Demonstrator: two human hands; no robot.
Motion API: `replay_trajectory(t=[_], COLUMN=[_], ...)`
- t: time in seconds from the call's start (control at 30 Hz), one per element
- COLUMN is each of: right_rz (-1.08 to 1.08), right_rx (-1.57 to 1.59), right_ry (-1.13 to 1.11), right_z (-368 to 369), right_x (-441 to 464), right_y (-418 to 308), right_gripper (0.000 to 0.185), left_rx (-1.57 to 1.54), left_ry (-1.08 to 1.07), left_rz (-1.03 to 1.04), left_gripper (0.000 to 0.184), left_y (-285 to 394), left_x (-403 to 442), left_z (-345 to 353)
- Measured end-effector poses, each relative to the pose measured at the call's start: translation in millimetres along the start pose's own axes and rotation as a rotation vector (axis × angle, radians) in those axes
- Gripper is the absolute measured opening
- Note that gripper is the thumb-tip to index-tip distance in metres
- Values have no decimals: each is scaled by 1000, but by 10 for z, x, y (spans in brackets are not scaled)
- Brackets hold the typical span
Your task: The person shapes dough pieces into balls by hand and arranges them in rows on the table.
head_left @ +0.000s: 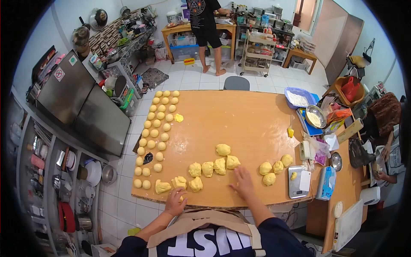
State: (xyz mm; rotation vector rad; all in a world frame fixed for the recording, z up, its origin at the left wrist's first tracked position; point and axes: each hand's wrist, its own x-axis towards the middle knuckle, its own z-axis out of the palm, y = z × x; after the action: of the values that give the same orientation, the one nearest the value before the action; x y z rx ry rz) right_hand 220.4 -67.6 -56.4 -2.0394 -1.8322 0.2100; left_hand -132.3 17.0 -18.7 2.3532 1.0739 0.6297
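My left hand (174, 203) is at the table's near edge, its fingers closed around a small piece of yellow dough (182, 198). Just beyond it lie a rough dough lump (179, 182) and a rounder lump (195, 184); another uneven lump (162, 186) is to their left. My right hand (242, 184) is open, fingers spread low over or on the tabletop, holding nothing. Ahead of it is a dough lump (232, 162), part of a loose cluster with several others. To its right sits a smaller group of dough lumps (268, 179).
Rows of smooth dough balls (156, 123) line the left side of the wooden table (222, 120). At right are a kitchen scale (299, 182), a blue basket of flour (287, 101) and a metal bowl (315, 116). One person (204, 25) stands at the back; another person's arm (387, 150) shows far right.
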Motion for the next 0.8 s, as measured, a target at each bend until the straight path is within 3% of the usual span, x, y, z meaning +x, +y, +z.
replay_trajectory(t=[0.07,0.17,0.27,0.37,0.43,0.53,0.63,0.7,0.77,0.8], right_rz=[20,-313,26,109,118,85,180,191,82,98], right_rx=[78,159,297,208,257,574,995,844,263,266], right_ry=[-92,-173,-169,86,172,10,-156,-136,-31,93], right_z=[253,285,30,41,95,128,232,160,-153,-183], right_x=[-68,-616,-727,-160,78,-193,-686,-686,-277,-48], right_y=[-201,122,645,523,16,-192,313,493,482,333], right_gripper=[49,43,38,38,31,25,27,29,31,29], left_rx=[10,-64,-51,-30,-28,-87,-91,-102,-86,-79], left_ry=[-46,-71,-11,2,-16,-54,-20,-3,-20,-24], left_rz=[39,79,59,104,130,148,159,137,145,153], left_gripper=[32,30,28,26,25,25,25,25,25,25], left_y=[119,187,159,198,217,248,196,205,169,165], left_x=[-2,79,88,104,100,156,190,185,151,147], left_z=[-10,-44,-33,-31,19,37,75,63,69,86])
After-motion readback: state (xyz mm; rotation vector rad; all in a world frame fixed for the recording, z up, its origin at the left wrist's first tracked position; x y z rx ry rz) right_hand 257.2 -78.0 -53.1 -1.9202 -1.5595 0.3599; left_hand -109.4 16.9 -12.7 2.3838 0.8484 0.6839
